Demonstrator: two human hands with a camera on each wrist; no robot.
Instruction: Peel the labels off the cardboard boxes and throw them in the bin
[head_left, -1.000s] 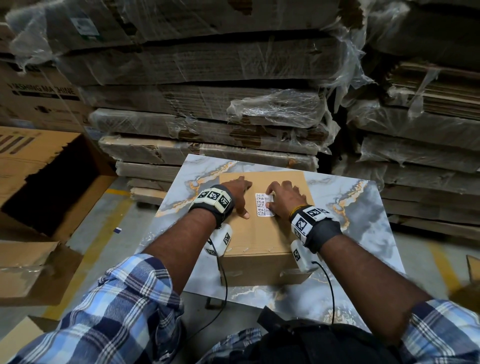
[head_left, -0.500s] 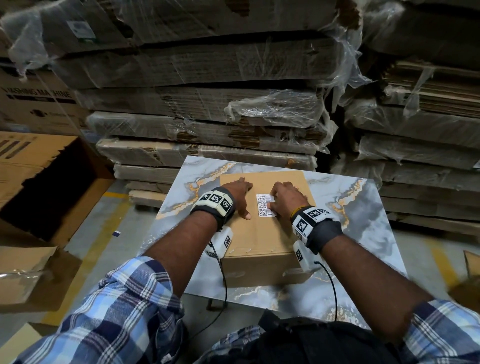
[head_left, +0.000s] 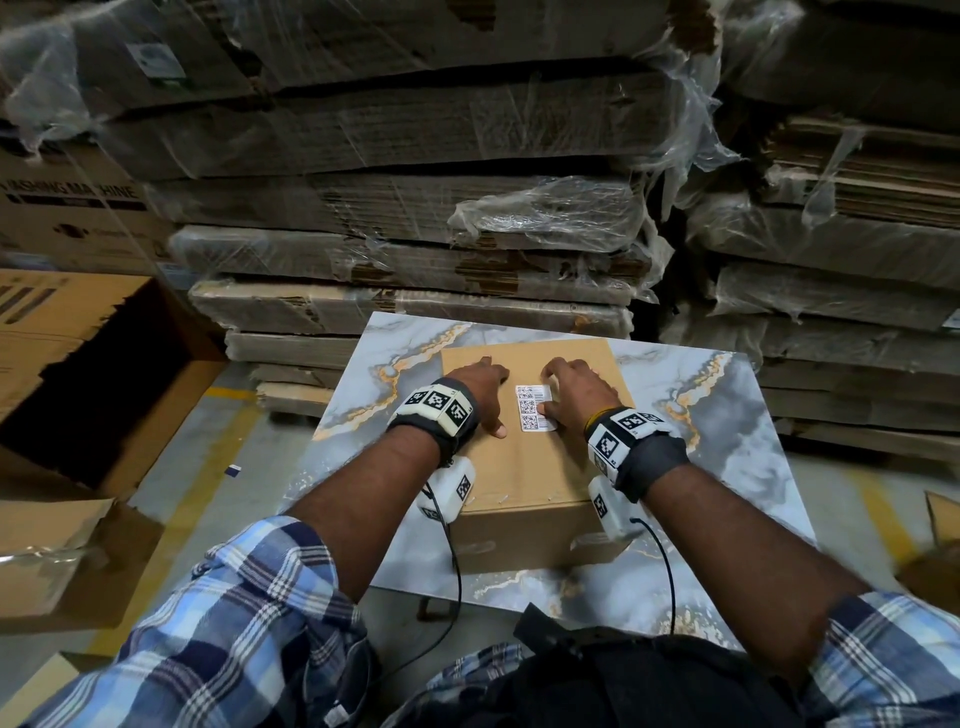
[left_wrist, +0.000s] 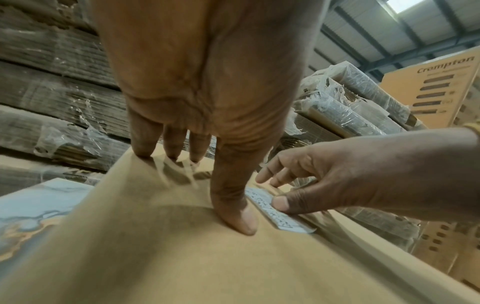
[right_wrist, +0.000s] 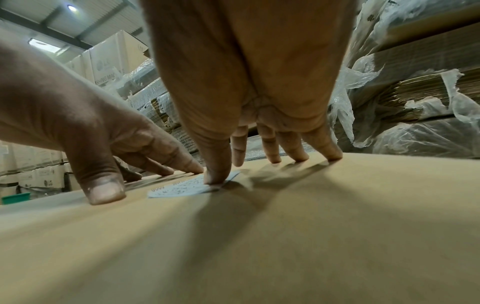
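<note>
While the person leans over the tabletop (head_left: 727, 447), both bare arms reach out from checked sleeves to a brown box (head_left: 524, 467) that sits in the middle of it. On top of the box is a small white label (head_left: 531, 408) with printed codes.

The left hand (head_left: 475, 387) lies beside the label with its fingers (left_wrist: 145, 144) straight and spread, pressing on the cardboard to keep the box from sliding. That grip is wide and holds nothing.

The right hand (head_left: 574, 392) is on the other side of the label. Its thumb (right_wrist: 217, 164) presses down on the label's edge, and the other fingers stand lightly on the cardboard. It pinches nothing yet.

A second ago the label lay flat. Now, seen from the head, its far corner by the right hand looks a little lifted, and the near right edge seems to curl up too. So the peeling looks like it has just begun. Most of the label is still stuck down.

Next the right hand probably needs to pinch the loose corner and pull slowly, so the paper does not rip.

Behind the tabletop are tall stacks of flat cardboard (head_left: 405, 291) wrapped in clear plastic. An open box (head_left: 98, 374) stands on the floor to the left. It could be the bin, but I cannot tell.
</note>
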